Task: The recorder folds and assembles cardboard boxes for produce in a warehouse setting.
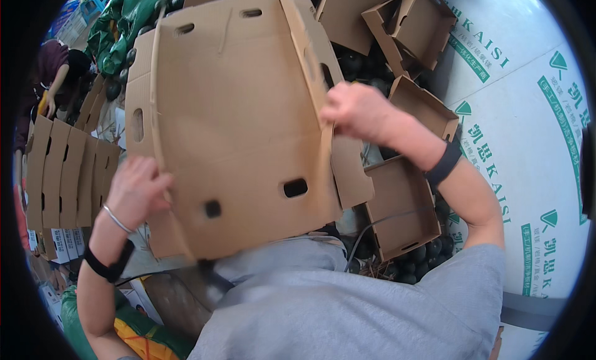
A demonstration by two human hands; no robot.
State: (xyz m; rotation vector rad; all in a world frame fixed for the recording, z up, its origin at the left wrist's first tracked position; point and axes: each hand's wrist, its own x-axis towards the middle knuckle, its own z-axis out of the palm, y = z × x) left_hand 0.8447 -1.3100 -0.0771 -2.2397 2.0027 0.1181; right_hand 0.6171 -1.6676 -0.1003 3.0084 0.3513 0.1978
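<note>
A large flat cardboard box blank (233,94) with oval hand holes lies across my lap and stretches away from me. Its two long side flaps stand partly folded up. My left hand (139,187) pinches the left flap near its lower end, slightly blurred. Farther up on the right side, my right hand (356,110) grips the other folded flap. A loose end tab (351,173) sticks out below my right hand. Whatever supports the blank underneath is hidden.
Folded cardboard trays (402,206) rest at the right among dark green round fruits (419,255). Printed white wall panels (517,141) rise beyond them. Several cardboard pieces (70,173) stand at left, near another person (51,76). Green sheeting (125,24) lies at the upper left.
</note>
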